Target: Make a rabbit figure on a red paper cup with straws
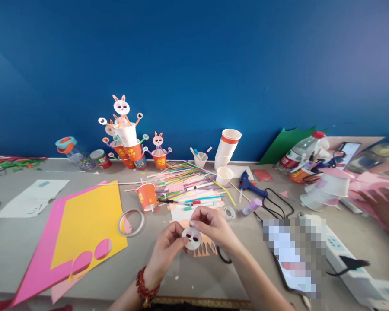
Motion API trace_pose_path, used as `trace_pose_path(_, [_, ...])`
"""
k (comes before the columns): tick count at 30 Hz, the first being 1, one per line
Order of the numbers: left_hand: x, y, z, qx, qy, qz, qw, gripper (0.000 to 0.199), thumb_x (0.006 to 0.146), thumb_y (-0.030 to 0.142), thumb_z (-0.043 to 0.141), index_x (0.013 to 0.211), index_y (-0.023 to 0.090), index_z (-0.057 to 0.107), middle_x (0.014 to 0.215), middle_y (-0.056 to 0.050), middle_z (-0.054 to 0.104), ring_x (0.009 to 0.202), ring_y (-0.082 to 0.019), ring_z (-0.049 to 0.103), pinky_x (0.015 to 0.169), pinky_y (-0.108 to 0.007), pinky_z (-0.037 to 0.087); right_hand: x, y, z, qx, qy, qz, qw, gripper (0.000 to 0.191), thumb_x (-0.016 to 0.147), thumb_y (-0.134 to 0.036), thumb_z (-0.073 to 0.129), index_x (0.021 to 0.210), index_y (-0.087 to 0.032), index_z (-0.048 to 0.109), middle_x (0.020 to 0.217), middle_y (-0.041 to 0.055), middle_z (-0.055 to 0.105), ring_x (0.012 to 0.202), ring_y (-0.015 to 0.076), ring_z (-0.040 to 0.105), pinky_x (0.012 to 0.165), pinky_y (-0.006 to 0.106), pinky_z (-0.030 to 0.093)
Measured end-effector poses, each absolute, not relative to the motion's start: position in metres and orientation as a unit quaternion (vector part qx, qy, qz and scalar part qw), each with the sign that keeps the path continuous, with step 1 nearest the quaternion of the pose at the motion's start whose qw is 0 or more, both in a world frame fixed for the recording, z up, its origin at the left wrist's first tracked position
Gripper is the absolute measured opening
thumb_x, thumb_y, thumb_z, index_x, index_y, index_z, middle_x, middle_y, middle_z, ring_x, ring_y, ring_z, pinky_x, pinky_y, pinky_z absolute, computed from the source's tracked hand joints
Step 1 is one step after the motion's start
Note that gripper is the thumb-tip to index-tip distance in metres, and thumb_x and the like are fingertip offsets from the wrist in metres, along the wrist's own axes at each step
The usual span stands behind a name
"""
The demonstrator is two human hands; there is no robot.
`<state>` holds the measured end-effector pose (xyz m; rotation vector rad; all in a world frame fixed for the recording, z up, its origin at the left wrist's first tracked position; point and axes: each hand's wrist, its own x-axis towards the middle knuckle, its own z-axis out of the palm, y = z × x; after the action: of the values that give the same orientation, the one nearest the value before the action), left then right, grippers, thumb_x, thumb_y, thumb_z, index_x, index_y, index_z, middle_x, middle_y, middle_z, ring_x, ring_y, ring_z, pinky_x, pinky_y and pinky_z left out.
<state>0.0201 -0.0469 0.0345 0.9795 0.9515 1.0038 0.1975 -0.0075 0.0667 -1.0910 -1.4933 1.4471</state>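
My left hand pinches a round white paper face with dark eyes and pink patches, held upright just above the table. At the top edge of this disc, the thumb and fingers of my right hand are pressed together; what is between them is too small to tell. Below and behind the disc lies a peach paper sheet with narrow shapes cut out of it. A red and orange paper cup stands behind my left hand. Finished rabbit-faced cups stand near the wall.
Yellow card over pink card and a tape roll lie left. Straws and pens spread behind my hands. A blue glue gun, glue stick, phone and power strip are right, near another person's hand.
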Motion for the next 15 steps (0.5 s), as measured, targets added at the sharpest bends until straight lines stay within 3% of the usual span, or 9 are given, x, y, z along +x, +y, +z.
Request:
trace_pose_path(8, [0.0202,-0.0464,0.0319,0.426,0.413,0.454,0.665,0.031,0.077,0.039,0.076,0.071,0.017,0.055,0.067,0.000,0.062,0.060,-0.013,0.058,0.061,-0.024,0.048,0.1982,-0.0097,0.0719,-0.411,-0.589,0.581,0.382,0.015,0.076,-0.029,0.068,0.083,-0.018,0.060,0.072,-0.0014,0.058,0.064,0.0124,0.051,0.059,0.024,0.039])
trace_pose_path(15, [0.0206,-0.0465,0.0329,0.429,0.413,0.452,0.664,0.031,0.078,0.039,0.075,0.071,0.017,0.055,0.069,0.000,0.061,0.061,-0.013,0.058,0.060,-0.024,0.049,0.1955,-0.0113,0.0736,-0.411,-0.586,0.588,0.377,0.022,0.071,-0.020,0.068,0.091,-0.019,0.059,0.071,-0.0045,0.057,0.060,0.0103,0.050,0.059,0.024,0.039])
